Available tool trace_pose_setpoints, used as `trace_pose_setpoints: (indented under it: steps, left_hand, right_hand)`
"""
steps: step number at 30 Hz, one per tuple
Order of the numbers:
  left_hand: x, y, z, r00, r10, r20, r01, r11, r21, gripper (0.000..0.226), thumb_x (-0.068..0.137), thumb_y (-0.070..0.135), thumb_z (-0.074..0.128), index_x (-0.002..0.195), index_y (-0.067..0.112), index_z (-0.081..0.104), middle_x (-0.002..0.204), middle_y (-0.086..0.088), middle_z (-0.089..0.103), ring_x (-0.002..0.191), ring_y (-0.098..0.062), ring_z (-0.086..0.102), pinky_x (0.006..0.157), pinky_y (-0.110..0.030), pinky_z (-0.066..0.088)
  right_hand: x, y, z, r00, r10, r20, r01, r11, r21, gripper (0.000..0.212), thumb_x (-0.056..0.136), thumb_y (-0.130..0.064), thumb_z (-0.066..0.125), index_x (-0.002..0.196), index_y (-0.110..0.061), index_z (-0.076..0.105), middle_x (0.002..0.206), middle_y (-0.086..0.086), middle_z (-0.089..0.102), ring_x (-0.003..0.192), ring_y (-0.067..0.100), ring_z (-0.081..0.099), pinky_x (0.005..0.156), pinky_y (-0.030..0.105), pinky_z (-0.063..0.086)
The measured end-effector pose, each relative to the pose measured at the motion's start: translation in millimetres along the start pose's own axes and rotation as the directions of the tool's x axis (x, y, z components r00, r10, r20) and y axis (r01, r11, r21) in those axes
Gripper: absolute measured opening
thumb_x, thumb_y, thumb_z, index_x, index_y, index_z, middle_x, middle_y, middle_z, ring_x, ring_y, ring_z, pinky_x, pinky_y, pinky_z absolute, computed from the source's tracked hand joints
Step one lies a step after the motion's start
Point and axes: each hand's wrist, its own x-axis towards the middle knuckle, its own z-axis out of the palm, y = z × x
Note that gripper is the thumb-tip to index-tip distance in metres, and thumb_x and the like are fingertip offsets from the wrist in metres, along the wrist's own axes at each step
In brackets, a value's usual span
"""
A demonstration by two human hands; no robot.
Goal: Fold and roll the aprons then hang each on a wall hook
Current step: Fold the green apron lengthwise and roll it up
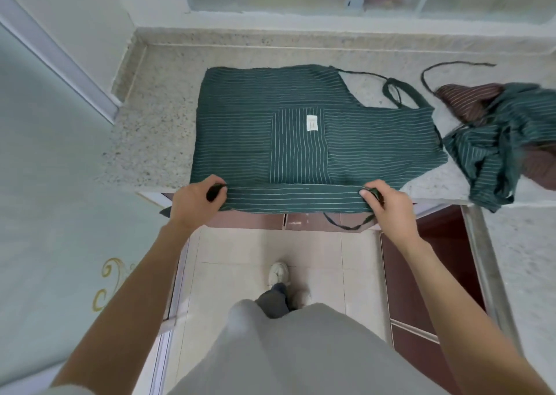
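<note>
A dark green apron with thin white stripes [255, 130] lies spread flat on the speckled stone counter [162, 93], its pocket and white label facing up, its neck strap at the upper right. Its near edge is folded over into a narrow band along the counter's front edge. My left hand [195, 205] grips the left end of that band. My right hand [388, 205] grips the right end. A tie string [346, 224] dangles below the counter edge.
A crumpled heap of green striped apron [505, 151] and brown striped apron [469, 96] lies at the counter's right, with a loose string [445, 65] behind it. A frosted window runs along the back. Dark red cabinets [421, 274] stand below; tiled floor is under my feet.
</note>
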Motion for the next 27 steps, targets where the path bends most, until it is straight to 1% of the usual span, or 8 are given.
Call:
trace_pose_setpoints:
  steps: [4, 9, 11, 13, 16, 19, 22, 27]
  left_hand:
    - [23, 7, -16, 0.994, 0.066, -0.088, -0.066, 0.998, 0.006, 0.026, 0.087, 0.037, 0.049, 0.093, 0.017, 0.064, 0.072, -0.003, 0.069, 0.061, -0.025, 0.063, 0.056, -0.031, 0.05]
    - [94, 9, -30, 0.964, 0.168, -0.205, -0.153, 0.985, 0.084, 0.018, 0.093, 0.027, 0.056, 0.1, 0.015, 0.066, 0.086, -0.004, 0.071, 0.069, -0.026, 0.066, 0.056, -0.031, 0.047]
    - [126, 9, -34, 0.958, 0.177, -0.227, -0.151, 0.98, 0.126, 0.018, 0.092, 0.028, 0.059, 0.099, 0.014, 0.068, 0.085, -0.006, 0.072, 0.068, -0.027, 0.067, 0.053, -0.029, 0.044]
    - [166, 6, -35, 0.961, 0.16, -0.224, -0.129, 0.981, 0.147, 0.021, 0.091, 0.033, 0.059, 0.099, 0.016, 0.068, 0.081, -0.006, 0.072, 0.065, -0.026, 0.066, 0.051, -0.027, 0.042]
    - [221, 1, -34, 0.973, 0.153, -0.173, -0.127, 0.981, 0.149, 0.023, 0.09, 0.036, 0.058, 0.101, 0.018, 0.068, 0.078, -0.006, 0.072, 0.063, -0.026, 0.065, 0.051, -0.029, 0.045]
    - [270, -8, -30, 0.974, 0.164, -0.153, -0.142, 0.979, 0.147, 0.023, 0.09, 0.035, 0.059, 0.1, 0.016, 0.069, 0.074, -0.008, 0.071, 0.06, -0.027, 0.064, 0.049, -0.025, 0.038]
    - [317, -20, -22, 0.978, 0.165, -0.124, -0.143, 0.975, 0.17, 0.023, 0.093, 0.033, 0.054, 0.104, 0.018, 0.067, 0.076, -0.008, 0.071, 0.061, -0.028, 0.064, 0.05, -0.025, 0.036]
    - [378, -44, 3, 0.996, 0.085, 0.006, -0.083, 0.957, 0.278, 0.028, 0.099, 0.033, 0.04, 0.113, 0.019, 0.06, 0.088, -0.009, 0.069, 0.068, -0.031, 0.063, 0.05, -0.029, 0.039]
  right_hand:
    - [34, -15, -11, 0.986, 0.002, -0.168, -0.009, 0.999, -0.04, 0.017, 0.089, -0.022, 0.063, 0.096, -0.006, 0.065, 0.072, 0.008, 0.065, 0.06, 0.018, 0.051, 0.059, 0.027, 0.035]
    - [106, -32, -22, 0.972, 0.008, -0.234, -0.003, 1.0, 0.021, 0.016, 0.091, -0.018, 0.062, 0.102, -0.007, 0.066, 0.074, 0.008, 0.066, 0.062, 0.014, 0.053, 0.062, 0.025, 0.039]
    - [138, -33, -22, 0.979, 0.06, -0.196, -0.031, 0.989, 0.146, 0.013, 0.092, -0.017, 0.06, 0.102, -0.011, 0.065, 0.077, 0.01, 0.065, 0.061, 0.015, 0.06, 0.058, 0.032, 0.052]
    - [180, -33, -19, 0.98, 0.16, -0.122, -0.124, 0.957, 0.261, 0.012, 0.094, -0.017, 0.057, 0.104, -0.015, 0.063, 0.09, 0.012, 0.065, 0.059, 0.011, 0.064, 0.051, 0.028, 0.056]
    - [238, -32, -12, 0.975, 0.199, -0.097, -0.183, 0.972, 0.148, 0.021, 0.095, -0.022, 0.054, 0.11, -0.009, 0.06, 0.096, 0.012, 0.064, 0.052, 0.015, 0.061, 0.046, 0.022, 0.047]
    - [291, -33, 1, 0.97, 0.213, -0.119, -0.216, 0.976, -0.015, 0.03, 0.095, -0.027, 0.054, 0.113, -0.004, 0.06, 0.099, 0.016, 0.067, 0.081, 0.031, 0.063, 0.067, 0.029, 0.042]
    - [340, -35, 16, 0.963, 0.242, -0.117, -0.254, 0.963, -0.093, 0.032, 0.098, -0.032, 0.046, 0.115, -0.007, 0.055, 0.096, 0.018, 0.067, 0.086, 0.036, 0.061, 0.063, 0.033, 0.04]
    - [401, -29, 53, 0.97, 0.237, 0.06, -0.235, 0.971, -0.044, 0.034, 0.101, -0.029, 0.038, 0.115, 0.0, 0.048, 0.093, 0.02, 0.062, 0.082, 0.035, 0.058, 0.063, 0.034, 0.035]
